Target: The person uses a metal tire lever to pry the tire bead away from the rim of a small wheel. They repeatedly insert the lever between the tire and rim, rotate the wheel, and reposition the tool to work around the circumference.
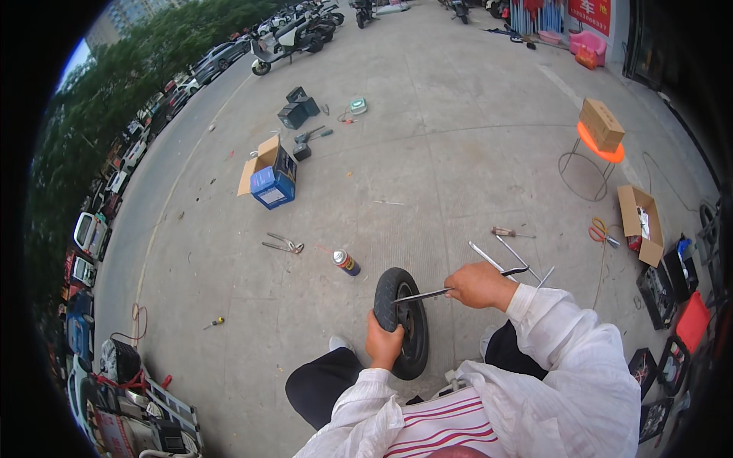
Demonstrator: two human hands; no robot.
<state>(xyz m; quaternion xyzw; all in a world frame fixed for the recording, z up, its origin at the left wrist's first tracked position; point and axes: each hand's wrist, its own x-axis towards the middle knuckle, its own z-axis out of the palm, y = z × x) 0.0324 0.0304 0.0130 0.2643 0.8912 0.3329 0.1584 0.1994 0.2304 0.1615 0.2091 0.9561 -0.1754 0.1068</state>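
A small wheel with a black rubber tyre (pixel 389 288) stands upright on the concrete between my knees, its side with the rim facing right. My left hand (pixel 384 343) is closed round the tread on the near left. In my right hand (pixel 479 285) is a dark metal pry bar (pixel 430 295), gripped along its middle. The bar's thin end reaches to the tyre's edge; whether it is under the bead I cannot tell. Its bent end sticks out to the right, past my fist. A spray can (pixel 346 262) stands just beyond the wheel on the left.
Pliers (pixel 283 243), a screwdriver (pixel 511 232) and silver metal bars (pixel 489 256) lie on the ground ahead. A blue carton (pixel 273 188) stands farther left. To the right are an orange stool (pixel 601 143) bearing a box, scissors (pixel 602 233), an open carton (pixel 640 226) and toolboxes (pixel 654 296).
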